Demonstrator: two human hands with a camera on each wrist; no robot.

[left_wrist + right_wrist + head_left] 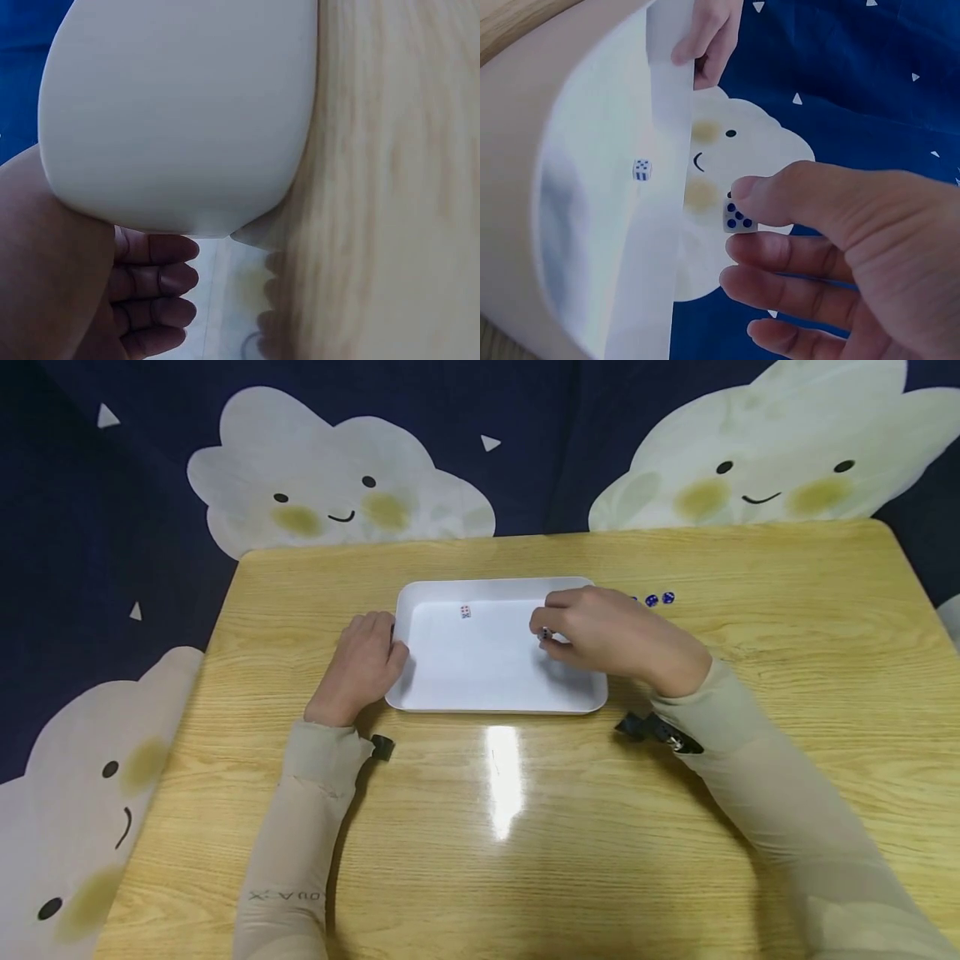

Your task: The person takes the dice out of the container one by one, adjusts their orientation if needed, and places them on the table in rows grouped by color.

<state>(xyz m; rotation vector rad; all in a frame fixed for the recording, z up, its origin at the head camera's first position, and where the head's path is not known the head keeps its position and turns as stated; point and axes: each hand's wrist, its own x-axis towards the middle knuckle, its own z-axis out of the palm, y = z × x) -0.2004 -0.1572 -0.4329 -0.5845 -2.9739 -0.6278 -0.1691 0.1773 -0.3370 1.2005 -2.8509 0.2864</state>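
My left hand point(362, 660) grips the left rim of a shallow white tray point(491, 703), thumb over the edge. In the left wrist view, the tray's outer wall point(180, 127) covers part of that hand, and several fingers point(176, 279) show beyond it. Above the tray's right side, my right hand point(611, 635) pinches a white die point(739, 217) between thumb and forefinger; dark blue pips face the right wrist camera. Another white die point(466, 611) lies inside the tray, towards its far left, apart from both hands.
Several blue dice point(652, 600) lie on the wooden table point(450, 877) just beyond the tray's right end, one partly hidden by my right hand. Behind the table hangs a dark blue cloth with white clouds point(337, 477). A black wrist strap point(660, 732) hangs below my right cuff.
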